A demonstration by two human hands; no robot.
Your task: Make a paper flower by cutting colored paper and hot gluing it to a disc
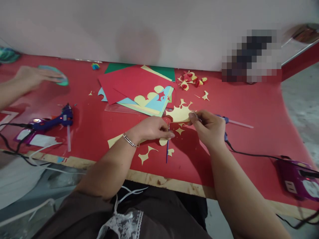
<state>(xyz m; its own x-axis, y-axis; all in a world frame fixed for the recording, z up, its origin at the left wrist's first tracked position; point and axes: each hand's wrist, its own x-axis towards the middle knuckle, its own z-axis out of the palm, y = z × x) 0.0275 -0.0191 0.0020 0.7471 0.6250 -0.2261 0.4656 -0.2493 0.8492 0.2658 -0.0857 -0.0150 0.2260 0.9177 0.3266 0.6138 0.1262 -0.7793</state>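
My right hand [208,127] is closed at the edge of a yellow paper offcut [179,113] with scalloped, spiky cut edges. A small dark metal piece, perhaps part of scissors, shows at its fingers. My left hand [156,129], with a bracelet at the wrist, has its fingers bent together just left of that paper. Whatever they pinch is hidden. Below these fingers lie a round yellow piece [163,142] and a thin blue stick [167,152]. Yellow scraps [147,155] are scattered on the red tabletop nearby.
Behind my hands lie red paper sheets [134,81] over green and light blue ones. A heap of red and yellow cut pieces [191,79] is farther right. Blue glue guns [56,122] with cords and a purple box [297,179] flank me. Another person's hand [31,78] is at left.
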